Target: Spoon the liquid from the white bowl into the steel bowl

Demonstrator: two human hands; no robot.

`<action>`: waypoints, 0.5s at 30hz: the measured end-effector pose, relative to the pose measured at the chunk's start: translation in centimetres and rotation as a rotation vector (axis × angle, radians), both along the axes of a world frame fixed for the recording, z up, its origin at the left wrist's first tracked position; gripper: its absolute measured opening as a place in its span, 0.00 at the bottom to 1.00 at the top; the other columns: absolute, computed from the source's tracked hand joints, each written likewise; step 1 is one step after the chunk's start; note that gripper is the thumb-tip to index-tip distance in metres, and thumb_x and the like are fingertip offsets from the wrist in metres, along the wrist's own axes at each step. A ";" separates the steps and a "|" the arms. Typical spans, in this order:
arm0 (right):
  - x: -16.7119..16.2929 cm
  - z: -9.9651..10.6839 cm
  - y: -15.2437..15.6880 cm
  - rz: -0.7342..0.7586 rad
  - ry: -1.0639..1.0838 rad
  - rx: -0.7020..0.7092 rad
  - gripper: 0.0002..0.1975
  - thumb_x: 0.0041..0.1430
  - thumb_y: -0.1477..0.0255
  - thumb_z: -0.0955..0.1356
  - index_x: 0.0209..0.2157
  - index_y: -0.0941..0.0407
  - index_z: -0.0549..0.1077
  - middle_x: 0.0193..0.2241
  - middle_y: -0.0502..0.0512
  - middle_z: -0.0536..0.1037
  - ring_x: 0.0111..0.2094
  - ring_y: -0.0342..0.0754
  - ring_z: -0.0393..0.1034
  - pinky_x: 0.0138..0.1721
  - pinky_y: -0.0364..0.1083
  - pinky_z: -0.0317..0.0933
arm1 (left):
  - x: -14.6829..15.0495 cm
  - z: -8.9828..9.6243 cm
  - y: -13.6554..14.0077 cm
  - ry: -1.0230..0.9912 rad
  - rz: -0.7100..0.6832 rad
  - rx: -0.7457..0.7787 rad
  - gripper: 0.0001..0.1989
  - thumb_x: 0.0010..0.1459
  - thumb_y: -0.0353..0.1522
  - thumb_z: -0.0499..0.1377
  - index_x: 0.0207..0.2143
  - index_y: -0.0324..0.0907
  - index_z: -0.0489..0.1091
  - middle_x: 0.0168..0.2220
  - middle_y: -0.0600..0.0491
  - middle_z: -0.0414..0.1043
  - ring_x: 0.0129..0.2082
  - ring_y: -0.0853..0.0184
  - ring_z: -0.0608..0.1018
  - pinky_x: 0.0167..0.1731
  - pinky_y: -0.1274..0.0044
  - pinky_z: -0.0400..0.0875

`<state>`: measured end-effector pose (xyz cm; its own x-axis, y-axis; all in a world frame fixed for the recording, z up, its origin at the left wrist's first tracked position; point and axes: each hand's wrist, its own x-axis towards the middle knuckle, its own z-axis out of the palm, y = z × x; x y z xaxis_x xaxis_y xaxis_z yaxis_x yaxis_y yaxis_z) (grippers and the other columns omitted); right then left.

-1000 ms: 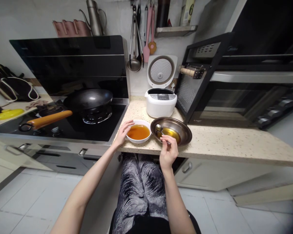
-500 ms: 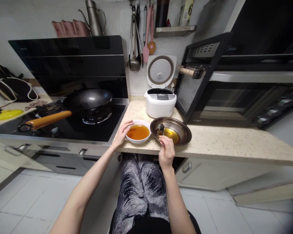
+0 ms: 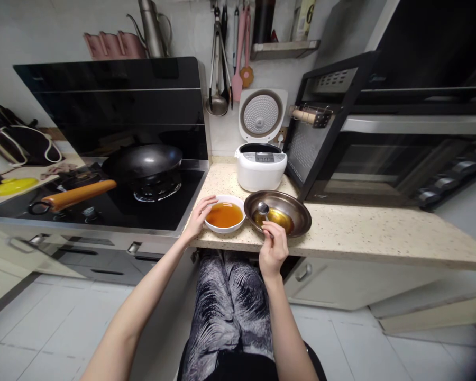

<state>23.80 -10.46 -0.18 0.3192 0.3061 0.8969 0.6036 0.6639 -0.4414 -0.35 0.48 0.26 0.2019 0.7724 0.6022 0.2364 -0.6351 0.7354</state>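
Note:
Amber-brown liquid fills much of a white bowl near the counter's front edge. My left hand holds the bowl at its left rim, fingertips over the edge. Just right of it stands a wide steel bowl with a shallow pool of yellow, oil-like liquid. My right hand is closed around the handle of a metal spoon. The spoon's head is over the left part of the steel bowl, above the liquid. Most of the handle is hidden by my fingers.
Behind the bowls stands a white rice cooker with its lid up. A wok with a wooden handle sits on the stove at left. An oven and a black rack border the counter at right. Utensils hang on the wall.
My right hand and the spoon have shifted slightly to the right over the steel bowl, and the spoon's head now turns more toward me. My left hand stays at the white bowl.

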 end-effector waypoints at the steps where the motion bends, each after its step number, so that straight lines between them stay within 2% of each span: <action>1: -0.2 0.1 -0.2 0.003 0.036 0.001 0.09 0.70 0.76 0.63 0.43 0.53 0.75 0.39 0.56 0.80 0.43 0.50 0.77 0.47 0.52 0.72 | 0.0 0.0 0.0 -0.001 0.000 0.000 0.18 0.69 0.42 0.54 0.51 0.44 0.79 0.61 0.45 0.72 0.65 0.54 0.70 0.69 0.57 0.57; 6: -1.5 0.3 -0.8 0.100 0.104 0.012 0.08 0.70 0.75 0.63 0.41 0.53 0.74 0.38 0.55 0.80 0.42 0.50 0.78 0.45 0.53 0.73 | 0.0 0.0 0.1 -0.001 -0.001 0.000 0.18 0.69 0.41 0.54 0.51 0.44 0.79 0.61 0.45 0.72 0.65 0.54 0.70 0.69 0.57 0.57; 15: -4.2 0.1 -0.6 0.251 -0.027 -0.049 0.09 0.70 0.77 0.63 0.41 0.53 0.74 0.38 0.56 0.81 0.41 0.47 0.78 0.43 0.49 0.73 | 0.1 -0.1 0.1 -0.018 -0.001 -0.001 0.18 0.69 0.40 0.54 0.51 0.44 0.79 0.61 0.45 0.72 0.65 0.54 0.70 0.69 0.58 0.57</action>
